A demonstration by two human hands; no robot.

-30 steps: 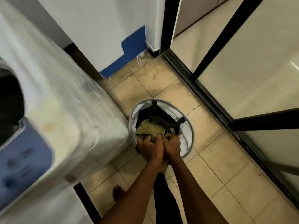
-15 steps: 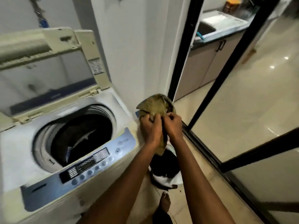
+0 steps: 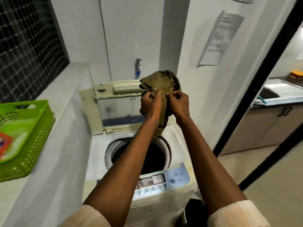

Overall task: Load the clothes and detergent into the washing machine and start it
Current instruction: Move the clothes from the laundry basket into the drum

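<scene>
Your left hand (image 3: 150, 104) and right hand (image 3: 179, 102) both pinch the bunched olive garment (image 3: 161, 82), each grip closed on its cloth, holding it up above the open drum (image 3: 155, 156) of the washing machine (image 3: 98, 154). The lid (image 3: 118, 102) stands raised behind. A green basket (image 3: 37, 133) with a detergent packet (image 3: 3, 145) sits on the ledge to your left.

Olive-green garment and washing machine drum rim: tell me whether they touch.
Cannot tell. In the head view the garment hangs from both hands, its lower end overlapping the drum rim with no visible gap or contact.
</scene>
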